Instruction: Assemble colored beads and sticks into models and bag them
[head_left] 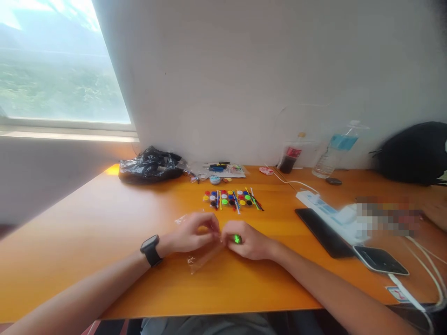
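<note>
Over the middle of the table (146,288), my left hand (199,232) pinches a thin clear plastic bag (204,260), which hangs below and between the two hands. My right hand (246,242) is closed close beside it, its fingertips near the bag's edge. A bright green piece (238,238) shows in the curl of my right fingers; its full shape is hidden. Just beyond the hands lie several round coloured caps (224,197) in groups, with thin coloured plastic sticks (237,202) laid beside them.
A black plastic bag (150,165) and a flat packet (233,170) lie near the wall. On the right are a dark drink bottle (288,160), a water bottle (331,156), a white power strip (319,204), a black phone (323,232) and a white-edged device (380,259) with cables. Another person's hand (435,211) shows at far right.
</note>
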### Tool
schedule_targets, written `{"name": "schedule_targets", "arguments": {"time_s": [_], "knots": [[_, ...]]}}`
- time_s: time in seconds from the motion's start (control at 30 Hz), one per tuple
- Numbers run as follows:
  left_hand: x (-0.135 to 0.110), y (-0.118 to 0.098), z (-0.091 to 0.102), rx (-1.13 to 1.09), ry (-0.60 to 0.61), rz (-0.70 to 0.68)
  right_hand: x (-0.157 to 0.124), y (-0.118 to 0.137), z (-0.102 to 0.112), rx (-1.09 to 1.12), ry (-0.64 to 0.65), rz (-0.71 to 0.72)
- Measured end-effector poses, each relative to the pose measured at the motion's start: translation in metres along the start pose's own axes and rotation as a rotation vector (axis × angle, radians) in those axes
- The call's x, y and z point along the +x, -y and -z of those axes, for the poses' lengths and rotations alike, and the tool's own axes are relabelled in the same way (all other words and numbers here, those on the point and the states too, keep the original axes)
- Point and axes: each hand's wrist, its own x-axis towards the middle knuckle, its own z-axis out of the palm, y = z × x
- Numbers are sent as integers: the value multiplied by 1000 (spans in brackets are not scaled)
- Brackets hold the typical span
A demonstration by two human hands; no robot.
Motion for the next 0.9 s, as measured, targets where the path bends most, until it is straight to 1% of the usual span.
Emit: {"name": "schedule_targets", "arguments": {"time_s": [0.07,0.13,0.2,0.27,0.37,0.43,0.53,0.63,0.7,0.77,0.9], "knots": [[0,1,1,101,69,-102,-2,-3,6,-94,25,44],[1,0,1,135,157,-191,-3,-5,10,-151,55,66],[2,-1,-1,147,208,-252,-5,-5,13,-160,70,63],[2,-1,-3,178,201,-273,-6,-1,16,-116,39,12],[0,2,-7,241,155,-266,-7,8,19,0,-70,-88],[-1,2,-9,270,141,-266,-7,12,22,106,-117,-133],[-3,-1,-9,307,156,-277,-7,15,22,286,-149,-215],[-4,-6,-10,399,147,-269,-4,16,17,418,-139,-286],[-5,-7,-13,477,120,-253,-1,17,11,506,-108,-281],[-5,-6,-17,530,94,-239,1,19,6,563,-78,-231],[-7,-3,-20,564,62,-205,2,23,3,484,-22,-142]]}}
